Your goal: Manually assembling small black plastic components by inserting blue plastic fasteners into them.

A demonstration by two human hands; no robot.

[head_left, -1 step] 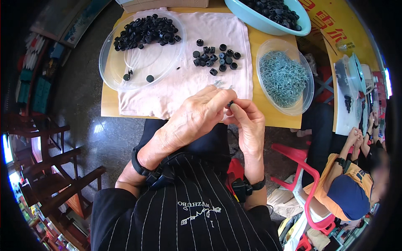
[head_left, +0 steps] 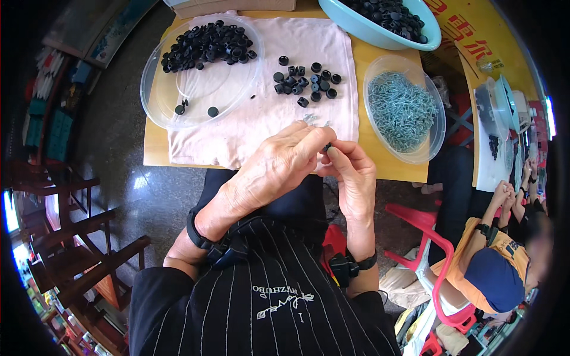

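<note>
Both my hands meet at the near edge of the cloth. A small black plastic part (head_left: 326, 148) is pinched between the fingertips of my left hand (head_left: 274, 159) and my right hand (head_left: 352, 181); most of it is hidden by the fingers. Just beyond them a few small silver screws (head_left: 310, 118) lie on the pale pink cloth (head_left: 285, 41). Farther off sits a loose group of round black plastic caps (head_left: 297, 85). To the right stands a clear oval tub (head_left: 438, 127) heaped with silver screws (head_left: 401, 107).
A clear shallow round tray (head_left: 163, 95) at the left holds a pile of black parts (head_left: 208, 47). A light blue basin (head_left: 380, 39) with more black pieces stands far right. On the right a person (head_left: 484, 261) in orange and navy sits near a red plastic chair (head_left: 436, 261).
</note>
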